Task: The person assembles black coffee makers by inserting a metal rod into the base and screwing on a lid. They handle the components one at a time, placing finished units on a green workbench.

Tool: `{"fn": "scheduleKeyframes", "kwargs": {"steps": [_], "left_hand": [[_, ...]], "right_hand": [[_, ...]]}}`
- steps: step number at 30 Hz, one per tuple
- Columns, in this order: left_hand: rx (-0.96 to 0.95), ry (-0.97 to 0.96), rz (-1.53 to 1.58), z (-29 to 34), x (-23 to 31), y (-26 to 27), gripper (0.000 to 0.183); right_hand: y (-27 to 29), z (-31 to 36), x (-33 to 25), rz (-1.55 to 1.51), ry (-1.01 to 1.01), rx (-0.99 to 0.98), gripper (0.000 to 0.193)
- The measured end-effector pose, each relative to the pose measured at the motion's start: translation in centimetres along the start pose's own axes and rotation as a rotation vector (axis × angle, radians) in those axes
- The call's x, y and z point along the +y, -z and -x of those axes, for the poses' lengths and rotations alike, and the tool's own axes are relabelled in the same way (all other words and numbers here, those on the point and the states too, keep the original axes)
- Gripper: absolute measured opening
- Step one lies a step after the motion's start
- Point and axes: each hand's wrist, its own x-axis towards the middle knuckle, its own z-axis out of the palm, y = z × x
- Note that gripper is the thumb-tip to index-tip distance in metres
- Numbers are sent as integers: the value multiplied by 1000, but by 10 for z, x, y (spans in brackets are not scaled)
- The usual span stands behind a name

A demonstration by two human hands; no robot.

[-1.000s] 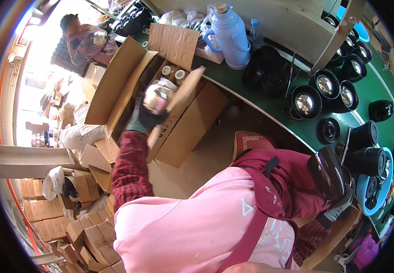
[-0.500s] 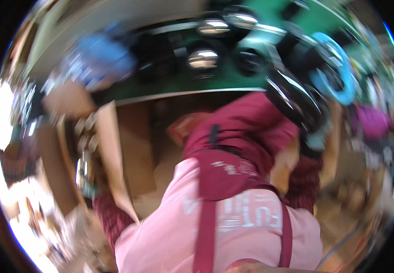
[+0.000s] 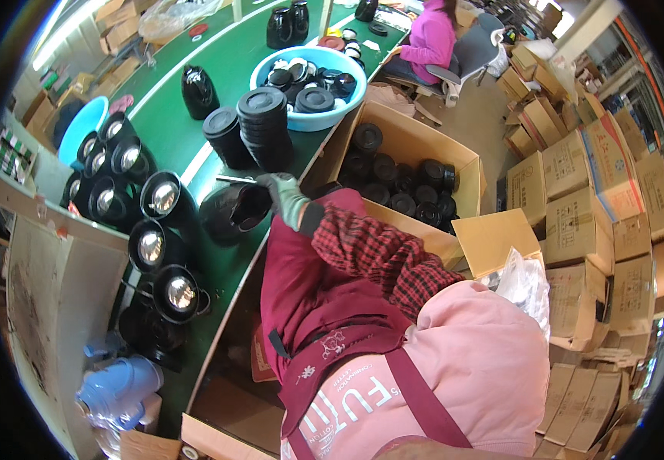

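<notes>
My right hand (image 3: pixel 287 201), in a grey-green glove with a dark cuff, is closed on the rim of a glossy black jug body (image 3: pixel 226 215). The jug body lies tilted at the edge of the green bench, its opening facing the hand. My fingertips are partly hidden behind its rim. Just beyond it stand a tall stack of black ridged lids (image 3: pixel 264 126) and a shorter stack (image 3: pixel 224 136). Several black jug bodies with shiny silver insides (image 3: pixel 150 247) crowd the bench to the left. My left hand is out of view.
A light blue basin (image 3: pixel 254 75) of black and white parts sits on the green bench (image 3: pixel 165 111). Beside it, a cardboard box (image 3: pixel 454 149) holds black round parts. Blue jugs (image 3: pixel 121 383) stand at lower left. A person in magenta (image 3: pixel 431 38) sits far off; stacked cartons (image 3: pixel 577 222) line the right.
The view has swung to the right and sharpened. My left arm, earlier reaching into a box of silver-looking pieces, has left the picture. My right hand stays with the black jug body.
</notes>
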Motion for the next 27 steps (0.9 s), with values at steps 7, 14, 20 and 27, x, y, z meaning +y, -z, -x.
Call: {"fn": "scheduleKeyframes", "kwargs": {"steps": [7, 14, 20, 27], "left_hand": [[-51, -722, 190, 86, 122, -5, 36], [-1094, -1075, 636, 222, 270, -70, 41], [-1390, -1419, 667, 281, 347, -114, 40], [-1475, -1581, 612, 329, 396, -125, 42]], "right_hand": [[10, 13, -27, 260, -252, -297, 16], [155, 177, -68, 1704, 1179, -490, 36], [223, 255, -14, 1893, 489, -474, 35], [246, 237, 3, 1795, 641, -342, 28]]}}
